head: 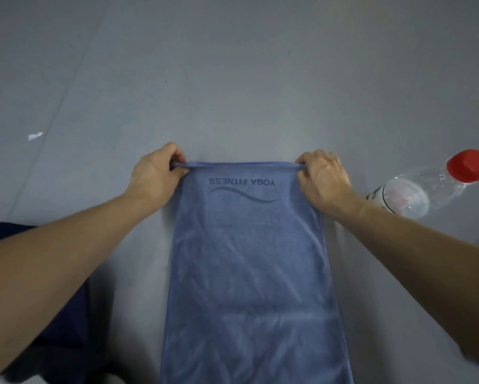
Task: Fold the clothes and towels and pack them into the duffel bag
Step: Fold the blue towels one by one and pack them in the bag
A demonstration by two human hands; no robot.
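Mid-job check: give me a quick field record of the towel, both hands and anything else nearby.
towel: blue, spread lengthwise on grey surface; YOGA FITNESS print at far end, upside down to camera
left hand: pinches far left corner
right hand: pinches far right corner
bottle: clear, red cap, on its side, right of towel, apart from it
dark cloth: lower left, beside towel
duffel bag: not in view

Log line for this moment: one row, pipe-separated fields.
step: fold blue towel | left hand: pinches far-left corner | right hand: pinches far-right corner | plastic bottle: lying right of towel
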